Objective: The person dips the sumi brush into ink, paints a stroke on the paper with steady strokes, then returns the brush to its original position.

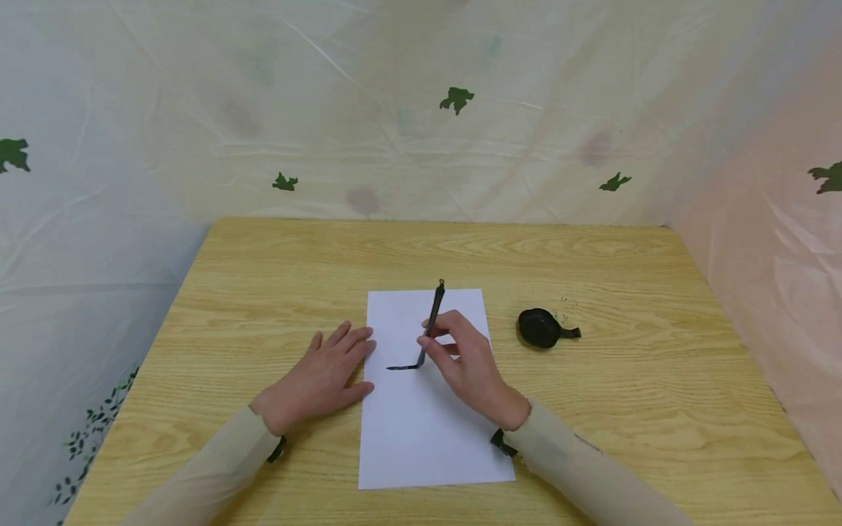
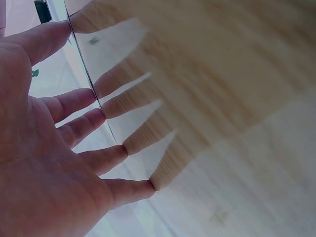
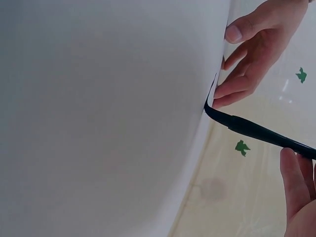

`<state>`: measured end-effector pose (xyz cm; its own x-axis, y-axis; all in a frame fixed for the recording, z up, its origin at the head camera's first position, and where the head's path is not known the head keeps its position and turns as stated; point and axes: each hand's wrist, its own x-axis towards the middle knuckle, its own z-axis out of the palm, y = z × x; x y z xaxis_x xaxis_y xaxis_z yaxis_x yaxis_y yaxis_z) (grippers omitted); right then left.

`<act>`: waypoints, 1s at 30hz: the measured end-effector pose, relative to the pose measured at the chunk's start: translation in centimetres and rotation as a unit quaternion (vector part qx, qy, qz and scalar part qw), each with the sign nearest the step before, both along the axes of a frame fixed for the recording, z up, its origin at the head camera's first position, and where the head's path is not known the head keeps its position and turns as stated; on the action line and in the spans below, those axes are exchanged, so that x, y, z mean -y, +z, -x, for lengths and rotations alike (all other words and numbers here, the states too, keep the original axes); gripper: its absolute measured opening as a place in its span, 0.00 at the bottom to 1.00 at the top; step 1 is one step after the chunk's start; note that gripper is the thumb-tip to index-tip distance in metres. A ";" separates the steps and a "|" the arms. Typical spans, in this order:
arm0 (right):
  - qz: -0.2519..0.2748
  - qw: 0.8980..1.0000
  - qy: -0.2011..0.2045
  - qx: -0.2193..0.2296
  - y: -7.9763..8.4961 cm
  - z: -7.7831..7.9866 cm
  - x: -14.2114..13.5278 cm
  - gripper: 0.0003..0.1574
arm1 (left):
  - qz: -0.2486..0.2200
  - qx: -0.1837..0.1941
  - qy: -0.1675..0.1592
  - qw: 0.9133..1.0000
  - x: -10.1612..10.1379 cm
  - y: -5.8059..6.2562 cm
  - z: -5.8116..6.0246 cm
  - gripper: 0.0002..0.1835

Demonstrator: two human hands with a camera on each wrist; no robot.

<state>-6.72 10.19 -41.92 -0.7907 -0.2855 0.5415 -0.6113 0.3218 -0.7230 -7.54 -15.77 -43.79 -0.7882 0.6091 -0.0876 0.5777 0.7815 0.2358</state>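
A sheet of white paper (image 1: 421,446) lies on the wooden table. My right hand (image 1: 475,374) pinches a dark brush (image 1: 433,310) by its handle, thumb and fingers around it, held slightly tilted. In the right wrist view the bristles of the brush (image 3: 251,129) bend against the paper. A short black stroke (image 1: 400,368) runs left from the brush tip. My left hand (image 1: 322,383) lies flat with fingers spread, fingertips at the paper's left edge. Its straight fingers also show from below in the left wrist view.
Right of the paper stands a small black dish with a short handle (image 1: 538,328), with dark specks on the table beside its handle. The wooden table (image 1: 197,351) ends at a pale cloth backdrop (image 1: 395,131) with green leaf shapes.
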 end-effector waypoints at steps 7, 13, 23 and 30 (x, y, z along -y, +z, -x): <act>0.000 1.000 -0.001 -0.006 -0.1 0.0 -0.2 0.16 | 0.004 -0.003 -0.002 1.000 -0.1 0.2 0.0 0.36; -0.001 1.000 -0.002 -0.007 -0.1 -0.1 -0.4 0.16 | 0.002 -0.005 -0.001 1.000 -0.1 0.3 -0.1 0.36; 0.003 1.000 -0.010 0.003 -0.1 -0.2 -0.6 0.18 | 0.000 -0.004 0.000 1.000 0.0 0.2 0.0 0.36; 0.001 1.000 -0.017 0.003 -0.1 -0.2 -0.7 0.18 | -0.001 -0.004 -0.002 1.000 0.0 0.3 -0.1 0.36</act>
